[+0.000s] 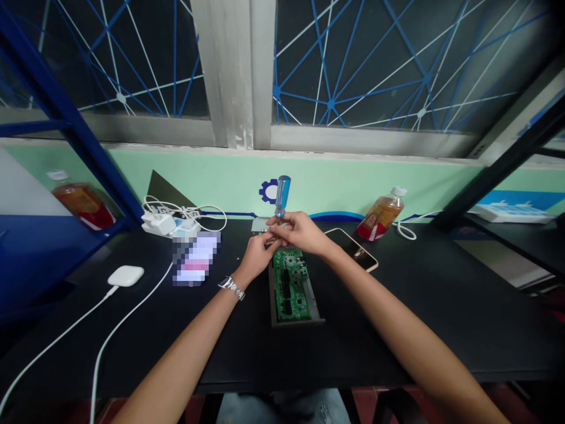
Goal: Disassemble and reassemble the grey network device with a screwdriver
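A screwdriver (283, 197) with a blue and clear handle stands nearly upright, its handle pointing up. The fingers of my right hand (304, 232) are closed round its lower part. My left hand (258, 256), with a silver watch on the wrist, meets the right at the fingertips; its fingers are pinched together near the shaft, and what they hold is hidden. Just below both hands lies a green circuit board (293, 282) in a grey metal tray-like casing. The screwdriver's tip and the far end of the board are covered by my fingers.
A phone with a lit screen (198, 259) and a white charging case (126, 275) on a cable lie left. Behind them is a white power strip (163, 222) with tangled cables. Another phone (353, 247) and a drink bottle (380, 215) stand right, before a green wall.
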The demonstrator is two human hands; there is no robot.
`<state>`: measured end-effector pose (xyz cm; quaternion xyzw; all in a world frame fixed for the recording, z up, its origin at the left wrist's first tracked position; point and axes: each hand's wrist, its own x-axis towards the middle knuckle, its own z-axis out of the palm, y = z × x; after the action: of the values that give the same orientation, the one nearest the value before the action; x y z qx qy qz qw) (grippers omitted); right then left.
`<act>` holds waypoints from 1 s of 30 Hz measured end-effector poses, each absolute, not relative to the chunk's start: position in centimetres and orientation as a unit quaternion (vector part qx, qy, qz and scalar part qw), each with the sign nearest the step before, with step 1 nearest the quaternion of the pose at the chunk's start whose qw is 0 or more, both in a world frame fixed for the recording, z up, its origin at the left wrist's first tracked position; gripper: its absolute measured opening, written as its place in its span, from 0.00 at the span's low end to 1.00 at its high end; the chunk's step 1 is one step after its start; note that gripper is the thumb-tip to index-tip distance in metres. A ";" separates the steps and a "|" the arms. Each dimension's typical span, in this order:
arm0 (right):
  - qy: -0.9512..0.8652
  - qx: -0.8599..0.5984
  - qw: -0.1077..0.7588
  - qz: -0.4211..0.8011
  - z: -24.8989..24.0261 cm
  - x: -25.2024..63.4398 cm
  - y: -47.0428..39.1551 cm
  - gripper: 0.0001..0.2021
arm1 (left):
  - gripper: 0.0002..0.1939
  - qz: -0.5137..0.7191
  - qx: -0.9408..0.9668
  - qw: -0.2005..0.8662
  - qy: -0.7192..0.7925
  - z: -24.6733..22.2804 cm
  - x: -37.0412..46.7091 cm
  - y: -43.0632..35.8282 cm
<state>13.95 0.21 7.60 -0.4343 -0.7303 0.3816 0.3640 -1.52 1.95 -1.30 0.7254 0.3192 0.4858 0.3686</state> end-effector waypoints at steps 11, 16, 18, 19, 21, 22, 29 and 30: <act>-0.721 -0.417 0.397 0.385 7.6 14.7 0.8 0.11 | 0.14 0.472 0.710 0.413 0.321 -0.9 -3.4 1.8; -0.724 -0.413 0.374 0.406 7.6 14.4 0.5 0.09 | 0.12 0.480 0.719 0.371 0.340 -0.8 -3.3 1.9; -0.724 -0.412 0.375 0.407 7.4 14.2 0.4 0.09 | 0.11 0.485 0.722 0.364 0.334 -0.7 -2.9 1.9; -0.725 -0.409 0.374 0.408 7.3 14.1 0.4 0.10 | 0.10 0.486 0.724 0.362 0.330 -0.7 -2.7 1.9; -0.729 -0.404 0.371 0.409 7.1 13.8 0.3 0.11 | 0.08 0.489 0.726 0.357 0.327 -0.8 -2.3 2.0; -0.734 -0.403 0.368 0.405 7.0 13.7 0.3 0.11 | 0.07 0.491 0.726 0.351 0.329 -0.9 -2.1 2.1; -0.742 -0.442 0.420 0.277 7.0 13.8 0.4 0.11 | 0.11 0.483 0.712 0.388 0.331 -1.2 -1.8 2.0; -0.734 -0.441 0.432 0.282 7.0 14.0 0.5 0.11 | 0.12 0.478 0.712 0.397 0.326 -1.1 -2.0 1.9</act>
<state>13.97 0.53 6.99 -0.4411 -0.7342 0.2823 0.4320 -1.97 1.92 -1.10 0.7122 0.3258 0.4783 0.3973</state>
